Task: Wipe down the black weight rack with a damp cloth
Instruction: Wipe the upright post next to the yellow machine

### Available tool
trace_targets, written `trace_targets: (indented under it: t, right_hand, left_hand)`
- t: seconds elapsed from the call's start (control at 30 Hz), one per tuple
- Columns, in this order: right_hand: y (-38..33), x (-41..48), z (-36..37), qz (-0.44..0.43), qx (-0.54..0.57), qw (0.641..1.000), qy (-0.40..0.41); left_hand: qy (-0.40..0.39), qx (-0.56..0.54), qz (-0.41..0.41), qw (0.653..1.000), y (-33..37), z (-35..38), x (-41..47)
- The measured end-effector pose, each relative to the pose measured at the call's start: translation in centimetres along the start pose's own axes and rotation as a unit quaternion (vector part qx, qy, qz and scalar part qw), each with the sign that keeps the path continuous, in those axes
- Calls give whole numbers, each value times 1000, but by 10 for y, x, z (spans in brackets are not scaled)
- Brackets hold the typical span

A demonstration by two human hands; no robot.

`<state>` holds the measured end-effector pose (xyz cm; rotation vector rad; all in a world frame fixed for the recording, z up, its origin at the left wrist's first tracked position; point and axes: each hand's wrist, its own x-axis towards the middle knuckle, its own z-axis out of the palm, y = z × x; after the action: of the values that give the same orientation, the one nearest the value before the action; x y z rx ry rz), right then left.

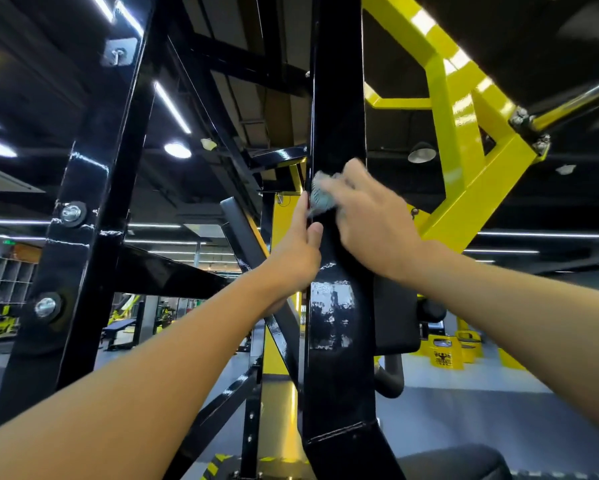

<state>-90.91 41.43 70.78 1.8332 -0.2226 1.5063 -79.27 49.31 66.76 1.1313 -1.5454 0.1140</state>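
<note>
2 bare forearms reach up and forward from the bottom corners of the view, meeting at a glossy black upright (338,306) of the weight rack. The left hand (296,252) rests against the left edge of this upright, its fingers extended upward along the metal and the thumb laid on the front face; its grip is spread, with nothing in it. The right hand (367,216) sits just above and to the right, blurred, pressing a small pale blue-grey cloth (320,194) against the front of the upright. The cloth shows only at the fingertips, bunched under them, so the right grip is pressed together on it. The tips of the left fingers come very close to the cloth; whether they touch it cannot be told.

The upright runs from the bottom of the frame to the top, and its surface below the hands reflects the room. To the left stands a second black post (83,216) with 2 large silver bolts (71,213) on its face, joined by black crossbars. To the right, a bright yellow frame (464,161) branches overhead behind the upright. A black pad (395,317) sits just right of the upright below the right wrist. Yellow containers (443,355) stand on the grey floor well behind.
</note>
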Motion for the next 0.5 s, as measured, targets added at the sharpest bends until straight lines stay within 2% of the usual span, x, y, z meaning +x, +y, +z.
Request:
trace_targets:
  t: [0.07, 0.1, 0.2, 0.23, 0.33, 0.37, 0.43, 0.47, 0.5]
  right_hand:
    - [-1, -13, 0, -92, -30, 995, -30]
    - [5, -11, -4, -76, -37, 996, -28]
    - [8, -8, -8, 68, -29, 997, 0]
    - [2, -12, -8, 62, -34, 997, -10]
    - [0, -31, -2, -85, -89, 991, -52]
    - [5, -30, -5, -92, -94, 990, -48]
    - [12, -22, -10, -11, -82, 997, -12]
    - [10, -21, -11, 43, -69, 997, -8]
    - [3, -23, -10, 62, -70, 995, -16]
  left_hand:
    - [-4, 12, 11, 1000, 1, 1, -2]
    - [-9, 11, 10, 1000, 1, 2, -4]
    - [-9, -2, 13, 1000, 1, 4, -11]
    - [-9, -2, 11, 1000, -1, 5, -13]
    - [-13, -1, -1, 1000, -7, 4, -14]
    - [-14, -4, -3, 1000, -8, 4, -14]
    - [-15, -15, -2, 1000, -7, 5, -16]
    - [-17, -15, -6, 1000, -6, 6, -18]
    - [-18, -12, -8, 1000, -6, 6, -19]
